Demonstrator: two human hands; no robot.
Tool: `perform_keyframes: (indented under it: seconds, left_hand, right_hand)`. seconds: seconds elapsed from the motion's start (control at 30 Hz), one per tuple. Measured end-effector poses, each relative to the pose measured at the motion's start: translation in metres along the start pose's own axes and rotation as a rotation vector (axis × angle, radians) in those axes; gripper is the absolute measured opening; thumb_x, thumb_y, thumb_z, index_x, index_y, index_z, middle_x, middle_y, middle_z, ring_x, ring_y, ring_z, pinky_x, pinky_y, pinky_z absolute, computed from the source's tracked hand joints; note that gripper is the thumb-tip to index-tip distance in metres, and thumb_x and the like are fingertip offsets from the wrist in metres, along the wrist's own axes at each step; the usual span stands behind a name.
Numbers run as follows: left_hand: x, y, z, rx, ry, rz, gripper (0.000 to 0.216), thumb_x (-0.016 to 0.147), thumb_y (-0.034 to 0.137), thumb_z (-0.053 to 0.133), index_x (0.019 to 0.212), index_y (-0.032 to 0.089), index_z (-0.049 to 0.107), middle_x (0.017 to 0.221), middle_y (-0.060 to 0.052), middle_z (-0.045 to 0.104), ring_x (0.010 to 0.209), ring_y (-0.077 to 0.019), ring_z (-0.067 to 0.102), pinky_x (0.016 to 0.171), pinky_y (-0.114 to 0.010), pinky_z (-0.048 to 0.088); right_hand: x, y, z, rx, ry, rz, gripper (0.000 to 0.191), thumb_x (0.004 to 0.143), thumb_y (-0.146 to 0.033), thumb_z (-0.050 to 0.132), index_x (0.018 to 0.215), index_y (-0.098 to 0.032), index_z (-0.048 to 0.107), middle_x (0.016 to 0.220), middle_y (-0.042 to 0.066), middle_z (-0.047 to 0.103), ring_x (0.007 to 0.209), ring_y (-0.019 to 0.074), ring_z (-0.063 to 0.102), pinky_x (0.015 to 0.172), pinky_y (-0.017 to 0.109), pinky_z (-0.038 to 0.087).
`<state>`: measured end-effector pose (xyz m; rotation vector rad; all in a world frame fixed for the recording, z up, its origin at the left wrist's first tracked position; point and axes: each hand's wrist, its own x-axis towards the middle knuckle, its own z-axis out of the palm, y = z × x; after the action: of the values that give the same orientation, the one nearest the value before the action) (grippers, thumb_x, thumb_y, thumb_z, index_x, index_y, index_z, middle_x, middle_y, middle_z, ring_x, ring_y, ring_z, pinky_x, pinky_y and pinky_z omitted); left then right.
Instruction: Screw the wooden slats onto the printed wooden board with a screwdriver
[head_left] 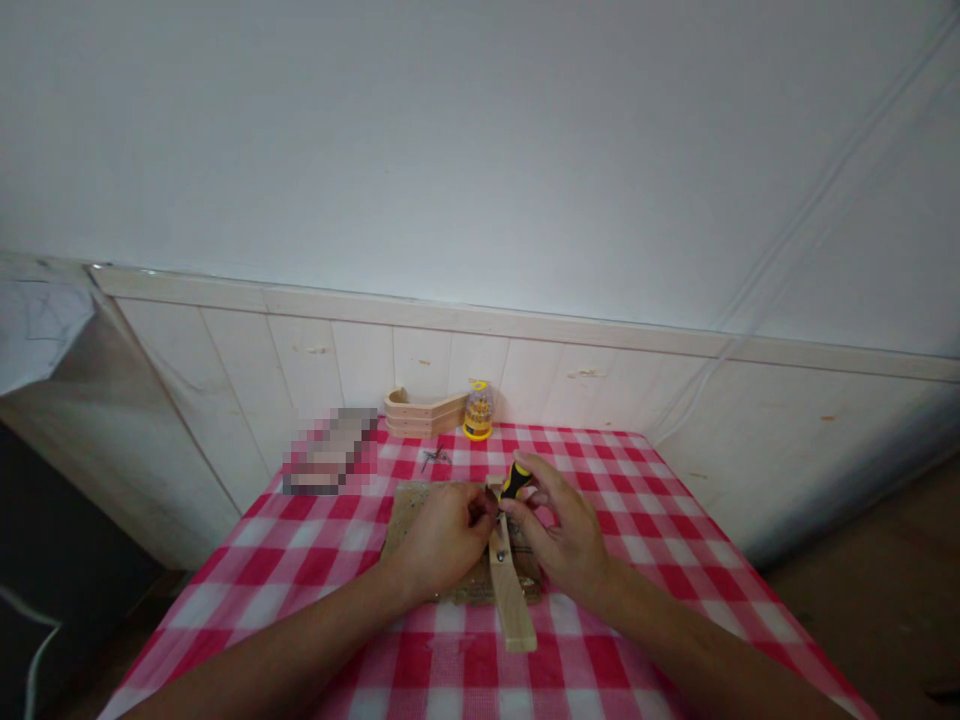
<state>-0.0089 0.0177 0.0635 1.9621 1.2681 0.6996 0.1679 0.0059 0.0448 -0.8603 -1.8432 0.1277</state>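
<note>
My right hand (570, 525) is closed around a small black and yellow screwdriver (514, 481), which is tilted with its tip pointing down toward a light wooden piece (513, 605). Close by the tip, my left hand (446, 530) has its fingers pinched together at the wood's far part; what lies between them is hidden. The wooden piece narrows away from me, and a dark screw (501, 556) shows in its middle. Underneath it lies a brown cardboard pad (409, 505) with a shiny wrapping.
Behind the hands are a few loose screws (436, 458), a curved, layered wooden part (424, 418) and a yellow-based clear container of bits (478, 412). A blurred flat object (330, 455) lies back left. A red-and-white checked cloth (300, 590) covers the table, which meets a panelled wall (540, 385).
</note>
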Motion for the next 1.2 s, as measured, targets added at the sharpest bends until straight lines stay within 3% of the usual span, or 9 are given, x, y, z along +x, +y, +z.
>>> perform_keyframes:
  seconds: [0.5,0.77,1.03,1.2]
  left_hand:
    - [0.0008,-0.0023,0.0011,-0.031,0.010,0.031,0.015,0.087,0.018,0.056,0.080,0.018,0.069,0.074,-0.002,0.074,0.064,-0.0166,0.065,0.057,-0.024,0.039]
    - [0.0010,-0.0005,0.0013,-0.089,-0.002,0.016,0.016,0.084,0.013,0.055,0.081,0.018,0.070,0.080,-0.003,0.076,0.072,-0.0188,0.069,0.065,-0.025,0.046]
    - [0.0016,0.0005,0.0014,-0.054,0.000,-0.009,0.016,0.086,0.014,0.055,0.078,0.018,0.068,0.078,-0.002,0.075,0.070,-0.0178,0.067,0.061,-0.024,0.044]
    - [0.0015,-0.0017,0.0029,-0.066,0.011,0.001,0.015,0.086,0.013,0.056,0.078,0.017,0.068,0.076,-0.003,0.074,0.068,-0.0166,0.066,0.060,-0.023,0.041]
  right_hand:
    - [0.0013,-0.0033,-0.0009,-0.029,0.002,-0.008,0.049,0.095,-0.023,0.065,0.141,-0.031,0.051,0.112,0.007,0.075,0.082,0.0190,0.075,0.076,0.033,0.065]
    - [-0.0016,-0.0060,-0.0066,-0.057,-0.056,-0.116,0.059,0.093,-0.009,0.055,0.149,-0.026,0.043,0.125,0.013,0.071,0.103,0.0230,0.074,0.088,0.037,0.063]
    - [-0.0050,0.0011,-0.0016,0.003,-0.025,-0.015,0.056,0.095,-0.013,0.057,0.148,-0.028,0.046,0.125,0.011,0.072,0.101,0.0227,0.075,0.089,0.037,0.063]
    - [-0.0033,0.0004,-0.0015,0.011,-0.033,-0.026,0.056,0.096,-0.014,0.057,0.148,-0.030,0.045,0.122,0.010,0.073,0.098,0.0221,0.076,0.088,0.037,0.064]
